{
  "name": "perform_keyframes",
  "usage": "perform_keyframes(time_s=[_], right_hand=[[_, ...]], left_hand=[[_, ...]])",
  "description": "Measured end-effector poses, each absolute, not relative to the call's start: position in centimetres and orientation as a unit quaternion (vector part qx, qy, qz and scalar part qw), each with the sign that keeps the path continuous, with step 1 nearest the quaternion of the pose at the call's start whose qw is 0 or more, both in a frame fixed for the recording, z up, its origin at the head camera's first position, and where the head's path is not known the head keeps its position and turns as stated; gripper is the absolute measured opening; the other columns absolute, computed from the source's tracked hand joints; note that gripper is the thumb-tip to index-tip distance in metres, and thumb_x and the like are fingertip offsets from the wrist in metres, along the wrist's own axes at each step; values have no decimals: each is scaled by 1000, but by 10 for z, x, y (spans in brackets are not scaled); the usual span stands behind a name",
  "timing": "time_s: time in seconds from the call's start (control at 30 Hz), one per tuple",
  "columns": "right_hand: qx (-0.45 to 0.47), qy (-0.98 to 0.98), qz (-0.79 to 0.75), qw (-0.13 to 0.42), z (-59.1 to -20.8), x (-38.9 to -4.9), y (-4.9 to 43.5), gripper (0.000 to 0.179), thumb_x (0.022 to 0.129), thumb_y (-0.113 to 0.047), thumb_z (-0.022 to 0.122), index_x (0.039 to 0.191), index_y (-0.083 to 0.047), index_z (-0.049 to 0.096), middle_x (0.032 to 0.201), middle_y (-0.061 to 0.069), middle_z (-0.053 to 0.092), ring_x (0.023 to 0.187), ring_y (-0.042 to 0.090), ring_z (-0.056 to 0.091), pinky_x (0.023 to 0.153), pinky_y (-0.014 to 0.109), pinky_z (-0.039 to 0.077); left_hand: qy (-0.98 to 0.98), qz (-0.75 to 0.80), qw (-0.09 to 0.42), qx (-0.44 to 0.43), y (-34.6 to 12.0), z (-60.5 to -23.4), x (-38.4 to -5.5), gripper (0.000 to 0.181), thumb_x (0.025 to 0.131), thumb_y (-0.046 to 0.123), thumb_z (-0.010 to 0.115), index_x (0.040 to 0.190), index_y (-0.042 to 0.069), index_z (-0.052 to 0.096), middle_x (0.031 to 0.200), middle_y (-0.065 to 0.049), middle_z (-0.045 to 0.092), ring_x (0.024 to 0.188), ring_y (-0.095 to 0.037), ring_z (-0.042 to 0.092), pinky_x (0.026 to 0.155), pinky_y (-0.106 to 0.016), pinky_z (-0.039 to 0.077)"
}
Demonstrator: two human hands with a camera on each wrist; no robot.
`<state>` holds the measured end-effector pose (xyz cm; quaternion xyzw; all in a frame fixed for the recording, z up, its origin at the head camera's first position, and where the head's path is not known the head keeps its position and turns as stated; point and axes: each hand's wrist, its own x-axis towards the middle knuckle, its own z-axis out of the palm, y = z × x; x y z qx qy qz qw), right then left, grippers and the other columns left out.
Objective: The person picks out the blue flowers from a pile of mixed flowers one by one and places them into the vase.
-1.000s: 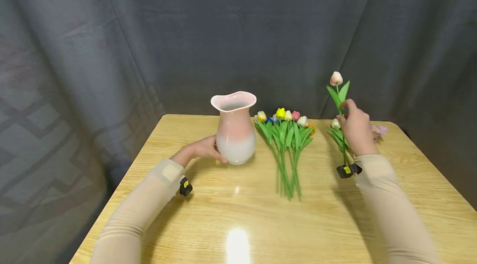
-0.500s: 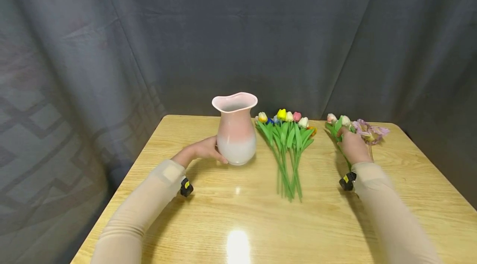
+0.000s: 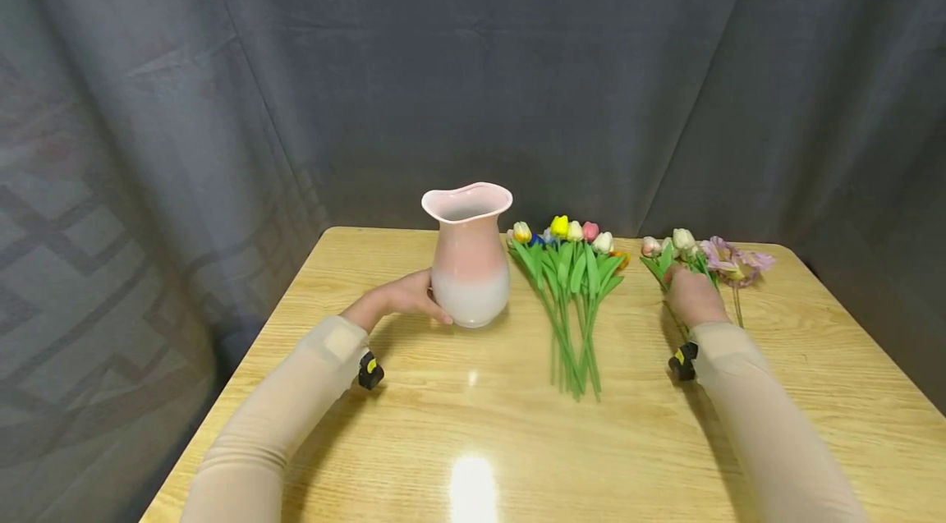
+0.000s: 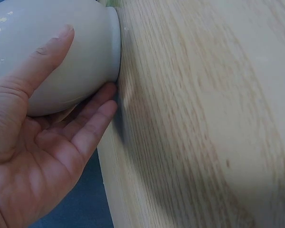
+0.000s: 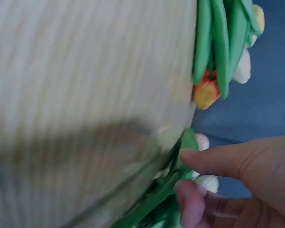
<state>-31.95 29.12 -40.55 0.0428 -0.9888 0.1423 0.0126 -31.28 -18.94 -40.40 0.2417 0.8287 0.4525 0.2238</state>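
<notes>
A pink and white vase (image 3: pixel 470 281) stands upright on the table. My left hand (image 3: pixel 406 293) holds it low on its left side; in the left wrist view the thumb (image 4: pixel 50 54) lies along the white belly and the fingers reach under its curve by the base. At the right, my right hand (image 3: pixel 696 297) pinches a pale pink tulip (image 3: pixel 650 246) by its green leaves and stem, low over the table. A white tulip (image 3: pixel 683 240) lies beside it. In the right wrist view, thumb and fingers are at the green leaves (image 5: pixel 154 202), partly hiding the blooms.
A fanned bunch of tulips (image 3: pixel 576 268) in several colours lies right of the vase, stems toward the front. A purple flower (image 3: pixel 739 262) lies right of the right hand. The wooden table (image 3: pixel 369 441) ends at a grey curtain (image 3: pixel 473 80).
My right hand has lowered the pink tulip from upright to beside the white one, then shifted slightly left and nearer. The purple flower came into fuller view. The left hand stays on the vase.
</notes>
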Motion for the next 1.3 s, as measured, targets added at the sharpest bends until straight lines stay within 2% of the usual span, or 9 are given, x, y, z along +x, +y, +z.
perform_keyframes(time_s=[0.1,0.27,0.43,0.6,0.7,0.8,0.9,1.07,1.3], right_hand=[[22,-991,130,4,-401,-320,284,23,92,-5,45,107,5,59,103,37,60,90,53,61,63,58,50],[13,-989,145,18,-388,-319,263,27,96,-19,54,111,3,55,106,35,57,91,51,60,59,55,49],[56,-975,210,37,-385,-320,238,22,97,-20,51,105,0,52,89,21,63,74,32,61,59,41,46],[72,-952,296,-25,-392,-321,213,25,98,-21,51,103,3,47,88,16,59,70,21,58,66,35,47],[66,-934,343,-70,-399,-322,203,22,98,-20,54,88,-1,48,73,7,55,60,14,55,61,29,47],[65,-919,376,-100,-405,-322,199,32,98,-16,53,69,-7,45,57,-1,47,53,9,51,55,24,47],[57,-901,413,-123,-408,-323,199,38,98,-14,52,61,-11,43,55,-4,45,53,7,52,54,21,48],[26,-864,474,-167,-411,-324,203,30,99,-15,51,70,-5,52,57,-4,52,55,5,56,55,19,50],[-13,-820,543,-181,-414,-323,206,28,98,-14,54,101,13,57,61,-5,59,54,1,54,54,15,48]], left_hand=[[828,454,225,239,-189,-403,-313,81,75,7,81,143,7,36,136,-13,50,115,-26,53,94,-37,47],[830,454,228,232,-189,-402,-312,83,75,8,82,143,9,35,138,-12,48,117,-25,52,94,-37,46],[829,454,228,236,-189,-402,-312,83,75,8,82,144,11,35,139,-10,48,119,-25,50,96,-38,45],[826,456,230,238,-190,-402,-311,81,76,7,81,143,11,36,136,-10,50,113,-24,53,89,-36,48],[820,461,235,247,-189,-403,-311,79,77,5,79,143,11,36,136,-11,50,111,-24,55,86,-36,50],[814,464,237,258,-189,-403,-311,78,78,4,78,144,11,35,136,-12,49,110,-25,55,84,-36,51],[814,463,234,260,-189,-403,-311,78,78,4,78,144,12,35,136,-11,49,111,-24,55,84,-36,51],[817,460,234,256,-188,-404,-311,79,78,4,79,144,12,35,136,-12,49,111,-25,55,85,-37,51],[823,457,227,250,-189,-404,-311,80,77,5,80,143,12,36,135,-11,50,111,-24,54,87,-35,50]])
